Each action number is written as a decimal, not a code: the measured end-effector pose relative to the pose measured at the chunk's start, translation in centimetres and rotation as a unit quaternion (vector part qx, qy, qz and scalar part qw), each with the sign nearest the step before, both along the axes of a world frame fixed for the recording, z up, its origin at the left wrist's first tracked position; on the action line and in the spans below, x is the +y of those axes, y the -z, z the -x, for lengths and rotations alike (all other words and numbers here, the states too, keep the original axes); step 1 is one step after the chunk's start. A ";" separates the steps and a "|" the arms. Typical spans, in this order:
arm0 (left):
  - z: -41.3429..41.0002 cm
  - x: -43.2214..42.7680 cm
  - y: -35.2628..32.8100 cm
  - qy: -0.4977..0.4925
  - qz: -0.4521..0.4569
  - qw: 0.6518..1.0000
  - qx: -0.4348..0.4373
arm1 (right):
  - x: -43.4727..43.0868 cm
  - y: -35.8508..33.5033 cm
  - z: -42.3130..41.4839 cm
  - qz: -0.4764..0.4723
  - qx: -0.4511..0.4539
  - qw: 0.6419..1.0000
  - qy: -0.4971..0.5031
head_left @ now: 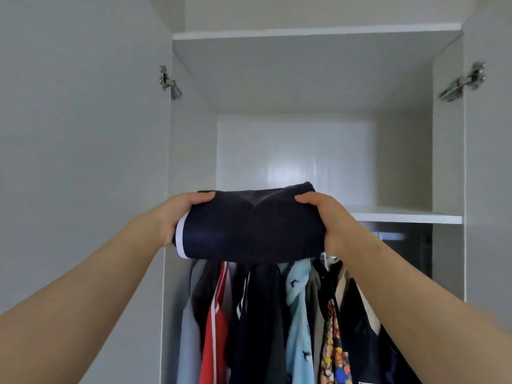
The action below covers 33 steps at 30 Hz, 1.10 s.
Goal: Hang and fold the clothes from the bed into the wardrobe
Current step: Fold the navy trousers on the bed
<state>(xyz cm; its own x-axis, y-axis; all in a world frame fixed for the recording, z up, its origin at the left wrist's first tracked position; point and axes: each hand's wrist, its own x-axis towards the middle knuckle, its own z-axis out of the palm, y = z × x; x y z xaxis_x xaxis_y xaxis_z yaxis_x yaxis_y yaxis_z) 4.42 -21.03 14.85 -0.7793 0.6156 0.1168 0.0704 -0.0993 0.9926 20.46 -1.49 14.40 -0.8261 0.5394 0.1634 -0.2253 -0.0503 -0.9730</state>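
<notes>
While both bare arms reach up into the open wardrobe [296, 151], a folded navy garment [253, 223] with a white band at its left end sits between the 2 hands, just under the middle of the head view. The left hand [177, 214] grips the bundle's 9 o'clock end, thumb curled over the top. The right hand [329, 220] grips the 3 o'clock end the same way, thumb on top and fingers hidden beneath. The bundle is level with the front edge of the white shelf [401, 214], which runs out at its 3 o'clock; I cannot tell whether the cloth touches it. At the bundle's 6 o'clock hang crowded clothes: a red garment [214, 328], a light blue shirt [299, 314], a bright patterned shirt [333, 350]. Metal hinges show at 10 o'clock [169, 81] and 2 o'clock [462, 83], and an upper shelf [315, 31] crosses at 12 o'clock.
</notes>
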 end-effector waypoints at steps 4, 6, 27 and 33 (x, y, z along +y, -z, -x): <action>4.6 3.0 -3.6 -0.020 -0.016 0.999 0.019 | 3.2 -3.8 5.1 -0.031 0.024 0.999 -0.002; 6.7 4.1 -5.7 -0.027 -0.023 0.999 0.030 | 4.2 -5.5 7.2 -0.043 0.044 0.998 -0.004; 28.6 13.1 -4.8 -0.215 0.225 0.929 0.202 | 11.5 -3.5 29.7 -0.184 -0.050 0.973 0.131; 24.9 15.1 -7.0 -0.250 0.260 0.775 0.519 | 12.1 -3.7 30.4 -0.259 -0.074 0.945 0.186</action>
<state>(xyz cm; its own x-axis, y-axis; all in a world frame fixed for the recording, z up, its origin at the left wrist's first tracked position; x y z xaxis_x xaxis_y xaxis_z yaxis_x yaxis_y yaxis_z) -20.52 -5.91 21.87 -0.5875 0.4418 0.6780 0.7586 0.5923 0.2714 -9.91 10.59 18.09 -0.6291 0.6766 0.3826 0.0063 0.4966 -0.8679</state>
